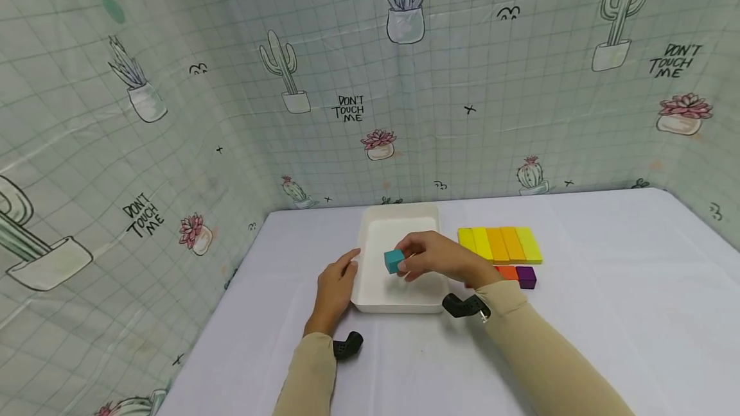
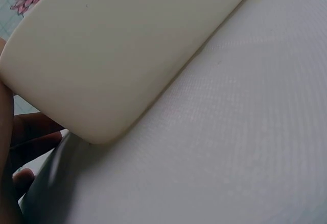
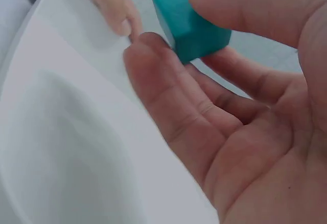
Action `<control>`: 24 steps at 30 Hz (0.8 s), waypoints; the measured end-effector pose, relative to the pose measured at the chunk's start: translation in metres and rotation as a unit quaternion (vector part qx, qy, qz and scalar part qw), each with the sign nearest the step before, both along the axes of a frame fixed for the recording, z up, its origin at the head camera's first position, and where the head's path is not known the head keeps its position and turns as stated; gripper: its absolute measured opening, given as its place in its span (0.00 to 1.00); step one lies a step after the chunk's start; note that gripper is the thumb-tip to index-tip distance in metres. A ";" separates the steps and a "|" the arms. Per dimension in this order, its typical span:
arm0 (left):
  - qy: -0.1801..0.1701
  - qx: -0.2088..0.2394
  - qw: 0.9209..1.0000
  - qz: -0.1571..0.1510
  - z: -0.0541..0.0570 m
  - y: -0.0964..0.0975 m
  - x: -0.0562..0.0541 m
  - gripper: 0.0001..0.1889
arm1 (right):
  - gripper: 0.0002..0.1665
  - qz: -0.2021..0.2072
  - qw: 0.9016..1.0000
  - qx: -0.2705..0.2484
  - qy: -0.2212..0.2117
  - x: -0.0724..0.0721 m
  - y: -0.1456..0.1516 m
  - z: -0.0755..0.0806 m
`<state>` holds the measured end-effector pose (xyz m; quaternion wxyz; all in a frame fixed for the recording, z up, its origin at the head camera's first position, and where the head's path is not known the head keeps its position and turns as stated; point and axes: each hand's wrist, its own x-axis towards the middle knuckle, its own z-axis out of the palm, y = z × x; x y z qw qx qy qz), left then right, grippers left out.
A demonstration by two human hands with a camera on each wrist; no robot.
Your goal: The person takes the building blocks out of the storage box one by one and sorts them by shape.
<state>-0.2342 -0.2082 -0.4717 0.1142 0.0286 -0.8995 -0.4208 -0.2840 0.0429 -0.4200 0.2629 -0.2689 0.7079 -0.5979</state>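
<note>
A teal cube (image 1: pixel 394 261) is held above the white tray (image 1: pixel 370 297). My right hand (image 1: pixel 436 257) pinches it between thumb and fingers, and in the right wrist view the thumb (image 3: pixel 245 4) presses on one face of the cube (image 3: pixel 191 22). Beside the tray's left edge is my left hand (image 1: pixel 335 289), its fingers loosely bent and touching the rim. From the left wrist, the tray's outer wall (image 2: pixel 112 55) fills much of the view, with some fingers (image 2: pixel 36 132) hanging beside its corner.
Right of the tray lies a row of yellow and orange blocks (image 1: pixel 500 245). Closer in are an orange-red block (image 1: pixel 508 273) and a purple cube (image 1: pixel 526 277), partly behind my right forearm. A patterned cloth wall (image 1: pixel 462 153) rises behind the white table (image 1: pixel 624 287).
</note>
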 end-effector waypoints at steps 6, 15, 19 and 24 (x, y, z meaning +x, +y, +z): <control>0.005 0.000 1.000 -0.009 0.001 -0.002 -0.001 0.19 | 0.23 -0.036 0.998 -0.044 -0.033 0.005 0.008 0.002; 0.008 0.002 1.000 -0.007 -0.003 -0.002 0.000 0.19 | 0.25 -0.063 0.995 -0.062 -0.056 0.010 0.015 -0.006; 0.005 0.003 1.000 -0.006 -0.002 -0.002 0.000 0.19 | 0.25 -0.060 0.994 -0.071 -0.062 0.011 0.015 -0.004; 0.003 0.001 1.000 0.000 -0.002 -0.002 -0.002 0.19 | 0.26 -0.052 0.993 -0.080 -0.070 0.010 0.017 -0.005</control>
